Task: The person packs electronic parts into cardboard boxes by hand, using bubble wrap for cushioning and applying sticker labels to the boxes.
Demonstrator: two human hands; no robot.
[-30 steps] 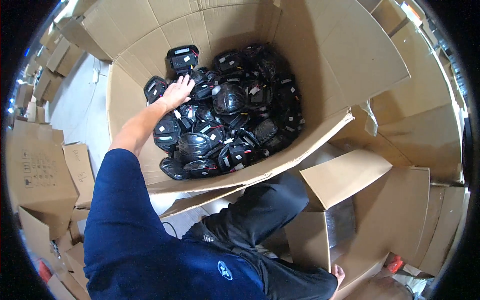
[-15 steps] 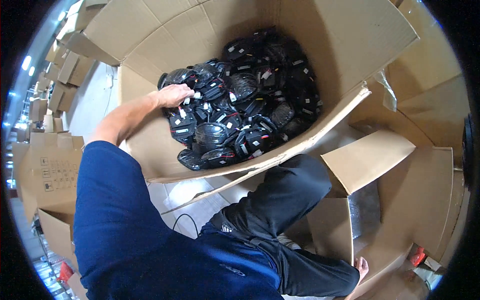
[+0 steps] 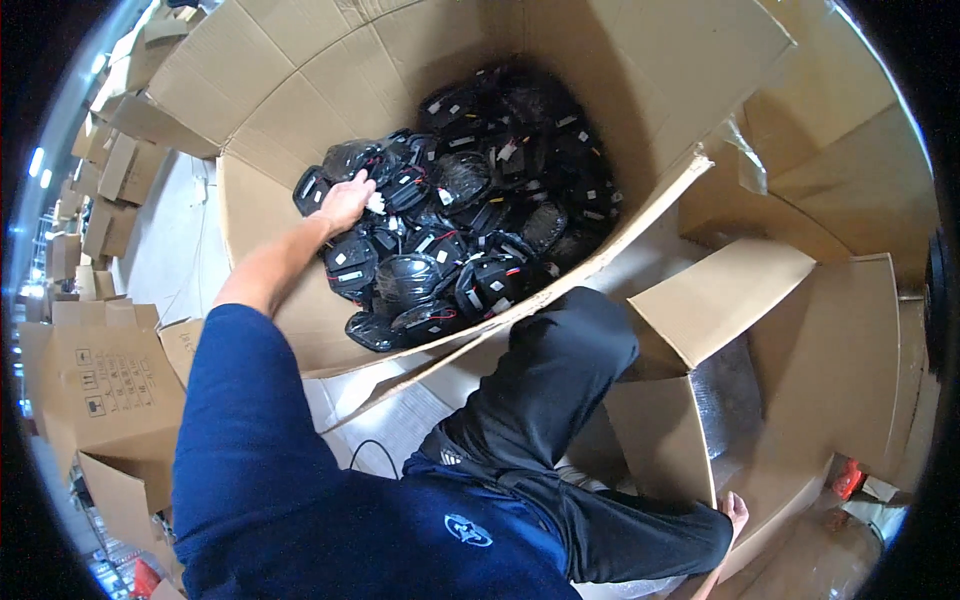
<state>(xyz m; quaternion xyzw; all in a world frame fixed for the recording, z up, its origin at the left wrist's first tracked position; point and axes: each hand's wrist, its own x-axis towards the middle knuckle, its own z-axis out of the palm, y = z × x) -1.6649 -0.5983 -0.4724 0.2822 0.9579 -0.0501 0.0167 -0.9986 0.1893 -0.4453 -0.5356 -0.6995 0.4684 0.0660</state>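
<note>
Bin (image 3: 330, 75), left hand (image 3: 343, 204) on black units (image 3: 408, 282), right hand (image 3: 736, 511) at carton (image 3: 660, 430)

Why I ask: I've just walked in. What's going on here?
A person's left hand reaches into a large open cardboard box, its fingers at the near-left part of a heap of black wired units, many plastic-wrapped. Whether it grips one is unclear. The right hand, partly hidden, is low at the edge of a second open carton.
</note>
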